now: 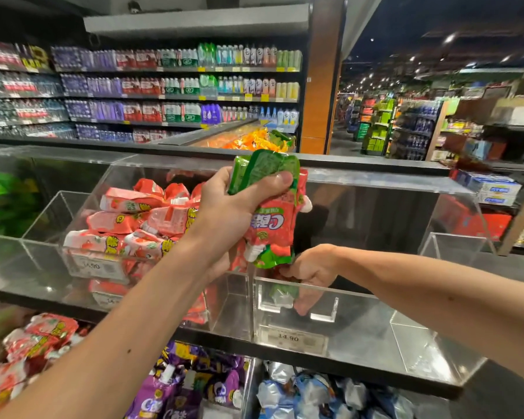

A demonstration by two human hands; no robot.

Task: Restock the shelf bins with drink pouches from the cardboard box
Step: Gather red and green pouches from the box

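My left hand (239,204) grips a bunch of red-and-green drink pouches (270,219), caps pointing down, above the divider between two clear acrylic bins. My right hand (310,269) reaches over the front wall into the right-hand bin (375,325) and holds another red-and-green pouch (282,293) low inside it. That bin holds little else. The left-hand bin (103,267) is heaped with pink-red pouches (139,219). The cardboard box is out of view.
Price tags reading 14.90 sit on both bin fronts (288,338). The lower shelf holds red pouches (34,340), purple pouches (188,385) and silver-blue pouches (309,391). A green-pouch bin (0,201) is at far left. Bottled-drink shelves (176,86) stand behind.
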